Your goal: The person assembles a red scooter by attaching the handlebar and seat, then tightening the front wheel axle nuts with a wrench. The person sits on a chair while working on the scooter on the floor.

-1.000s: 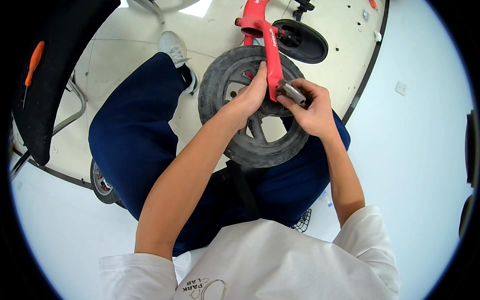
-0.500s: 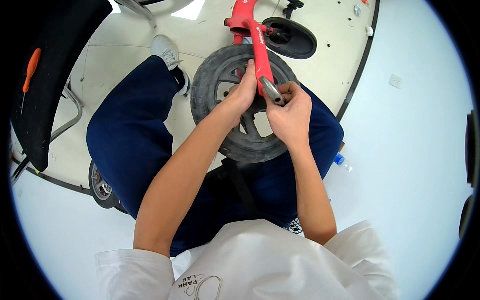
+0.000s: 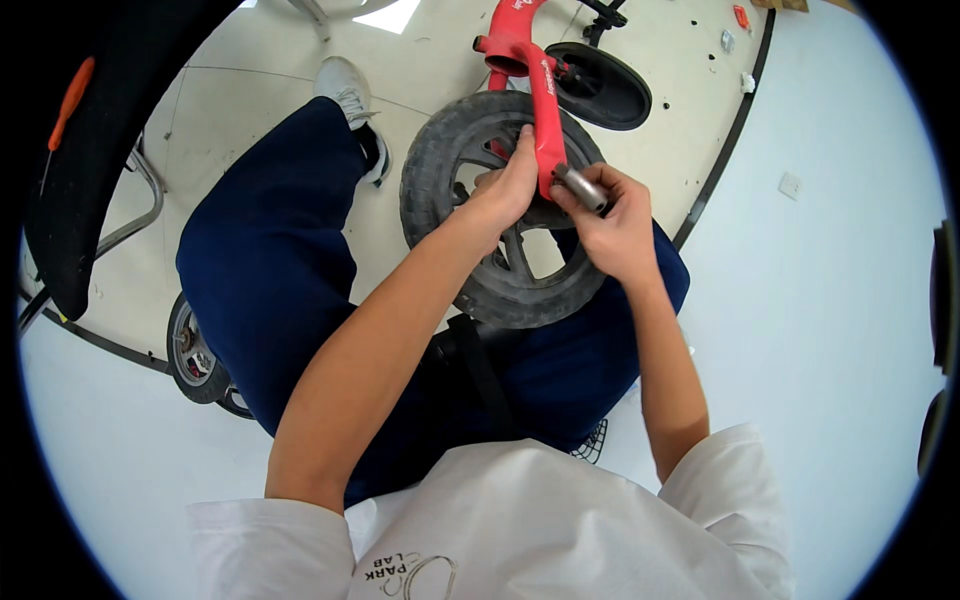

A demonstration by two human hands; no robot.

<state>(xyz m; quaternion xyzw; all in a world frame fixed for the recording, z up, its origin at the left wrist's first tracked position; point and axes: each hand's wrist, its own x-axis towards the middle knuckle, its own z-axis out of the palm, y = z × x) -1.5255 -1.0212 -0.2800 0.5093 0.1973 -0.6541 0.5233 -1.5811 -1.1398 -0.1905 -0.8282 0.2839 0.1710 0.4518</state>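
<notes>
A grey-black spoked wheel (image 3: 424, 160) rests against my lap, set in a red fork (image 3: 545, 110). My left hand (image 3: 512, 180) lies over the wheel beside the fork leg and grips it, its fingertips partly hidden among the spokes. In my right hand (image 3: 622, 225) is a short silver socket wrench (image 3: 584, 188), a metal tube with a hole in its end. Fingers and thumb are closed round this tube at the lower end of the fork leg, by the wheel's hub. The nut or axle end there is hidden.
A black oval part (image 3: 600, 88) lies beyond the fork. At far left, an orange-handled screwdriver (image 3: 72, 105) rests on a black chair seat (image 3: 75, 220). Another wheel (image 3: 193, 355) stands by my left leg. Small debris (image 3: 728, 40) dots the floor near the wall.
Wheel, fork and both hands appear shifted slightly right in the view. The socket wrench has turned and now points more to the lower right, my right hand moving with it.
</notes>
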